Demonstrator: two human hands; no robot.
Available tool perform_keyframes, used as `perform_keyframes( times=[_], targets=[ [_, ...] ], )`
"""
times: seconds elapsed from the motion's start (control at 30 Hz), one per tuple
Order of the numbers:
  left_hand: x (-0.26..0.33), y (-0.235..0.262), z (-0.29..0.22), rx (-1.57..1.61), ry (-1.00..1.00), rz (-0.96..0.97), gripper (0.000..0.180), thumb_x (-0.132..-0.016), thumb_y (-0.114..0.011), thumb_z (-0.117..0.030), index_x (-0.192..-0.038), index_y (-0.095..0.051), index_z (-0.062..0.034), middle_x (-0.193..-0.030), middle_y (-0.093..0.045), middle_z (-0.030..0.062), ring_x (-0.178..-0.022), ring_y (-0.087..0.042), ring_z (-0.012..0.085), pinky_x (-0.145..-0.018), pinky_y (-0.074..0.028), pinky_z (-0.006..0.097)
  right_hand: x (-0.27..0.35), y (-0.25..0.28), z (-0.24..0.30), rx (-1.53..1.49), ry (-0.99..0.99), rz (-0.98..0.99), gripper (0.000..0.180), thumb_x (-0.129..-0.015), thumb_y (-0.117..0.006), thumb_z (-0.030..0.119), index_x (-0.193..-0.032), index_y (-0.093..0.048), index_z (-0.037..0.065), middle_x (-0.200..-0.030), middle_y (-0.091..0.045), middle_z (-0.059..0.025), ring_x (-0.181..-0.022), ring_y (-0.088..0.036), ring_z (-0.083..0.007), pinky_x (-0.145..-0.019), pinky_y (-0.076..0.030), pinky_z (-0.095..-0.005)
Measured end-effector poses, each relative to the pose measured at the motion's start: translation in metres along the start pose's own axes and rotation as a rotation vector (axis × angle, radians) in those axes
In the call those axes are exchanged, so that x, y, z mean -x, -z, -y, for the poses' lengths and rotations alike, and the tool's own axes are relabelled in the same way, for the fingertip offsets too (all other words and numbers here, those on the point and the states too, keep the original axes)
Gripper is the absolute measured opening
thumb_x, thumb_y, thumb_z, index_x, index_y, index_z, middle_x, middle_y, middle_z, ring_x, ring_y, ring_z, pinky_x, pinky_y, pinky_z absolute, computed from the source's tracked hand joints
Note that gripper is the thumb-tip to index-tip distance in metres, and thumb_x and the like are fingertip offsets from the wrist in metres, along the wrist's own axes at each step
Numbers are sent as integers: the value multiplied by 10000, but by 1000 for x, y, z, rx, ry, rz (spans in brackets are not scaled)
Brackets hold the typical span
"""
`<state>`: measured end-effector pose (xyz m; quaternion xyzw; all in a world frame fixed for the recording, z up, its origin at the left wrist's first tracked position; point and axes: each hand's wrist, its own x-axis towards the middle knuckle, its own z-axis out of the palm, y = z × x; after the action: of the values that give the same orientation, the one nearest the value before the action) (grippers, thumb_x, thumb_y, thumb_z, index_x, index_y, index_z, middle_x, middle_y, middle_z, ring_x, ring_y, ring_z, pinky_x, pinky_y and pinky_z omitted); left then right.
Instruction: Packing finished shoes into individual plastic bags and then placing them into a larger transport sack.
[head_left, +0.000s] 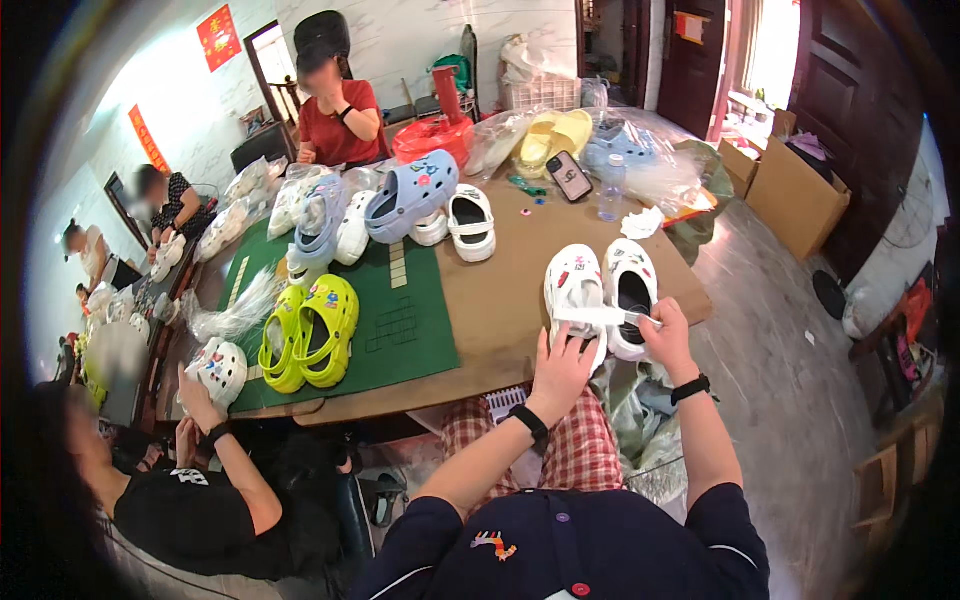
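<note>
Standing side by side on the green mat (425, 345), lime-green clogs (340, 322) are set upright, apparently so that their charms can be seen. Toward the mat's far edge, a light-blue clog (398, 205) seems to be propped on other shoes, perhaps to save room. To the mat's right, on the brown table (505, 335), the left white clog (563, 283) is touched by the left hand (560, 375), fingers slightly spread, presumably for steadying; whether it is gripped cannot be told. Farther right of the mat, the right white clog (622, 264) is placed beside its mate, likely as a pair. Across both, a whitish strip (595, 315) is pinched in the narrowed right hand (671, 343), seemingly for control of its end.
</note>
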<state>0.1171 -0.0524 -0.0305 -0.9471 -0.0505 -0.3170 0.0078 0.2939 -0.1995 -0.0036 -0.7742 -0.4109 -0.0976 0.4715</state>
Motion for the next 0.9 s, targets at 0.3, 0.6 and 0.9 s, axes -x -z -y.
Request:
perform_keyframes(
  times=[0.3, 0.6, 0.9],
  targets=[
    [0, 17, 17, 191, 33, -142, 772, -677, -779, -382, -1309, -475, -58, -1309, -417, 171, -1277, -359, 355, -1083, -259, 550, -31, -1, 58, 81, 44, -291, 188, -801, -665, 161, -920, -611, 26, -882, -613, -133, -852, -611, -280, -755, -482, -365],
    [2, 0, 20, 321, 145, -39, 635, -627, -829, -313, -1125, -541, -45, -1164, -449, 156, -1185, -428, 352, -1066, -304, 543, -66, -60, 100, 665, -29, 441, 390, -779, -632, 399, -771, -694, 13, -727, -656, -179, -712, -655, -333, -637, -513, -415],
    [10, -3, 18, 412, 142, -56, 567, -691, -802, -289, -1125, -539, -35, -1355, -349, 236, -1266, -385, 413, -1032, -364, 502, -49, -42, 44, -438, -380, 399, 332, -872, -637, 250, -983, -635, -63, -853, -673, -81, -783, -598, -125, -719, -484, -300]
  ],
)
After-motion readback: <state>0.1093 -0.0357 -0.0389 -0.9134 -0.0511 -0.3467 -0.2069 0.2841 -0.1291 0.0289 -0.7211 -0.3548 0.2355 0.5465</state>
